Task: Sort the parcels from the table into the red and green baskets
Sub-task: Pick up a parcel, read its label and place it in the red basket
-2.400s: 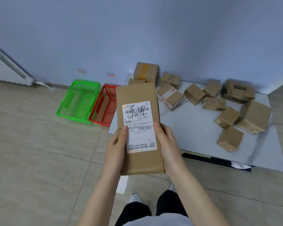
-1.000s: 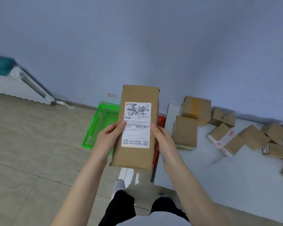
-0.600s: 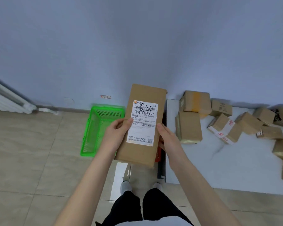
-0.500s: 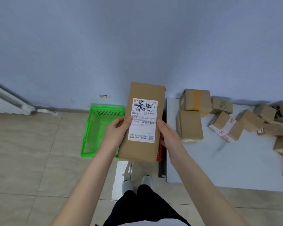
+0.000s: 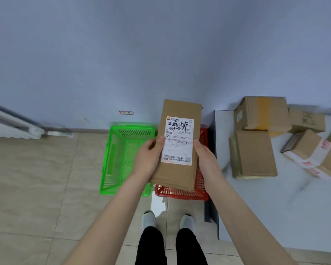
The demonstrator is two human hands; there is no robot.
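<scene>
A long flat cardboard parcel with a white shipping label is held up in front of me. My left hand grips its left edge and my right hand grips its right edge, thumbs on the label. The parcel hangs above the red basket, which it mostly hides. The green basket stands on the floor just to the left, with nothing visible in it. Several more cardboard parcels lie on the white table at the right.
Both baskets sit on the tiled floor against the blue wall. The table's dark left edge runs close beside the red basket. A white radiator is at the far left. My feet stand just before the baskets.
I have stepped closer to the baskets with the parcel held in both hands. The red basket now shows beneath the parcel, and the view has tilted further down.
</scene>
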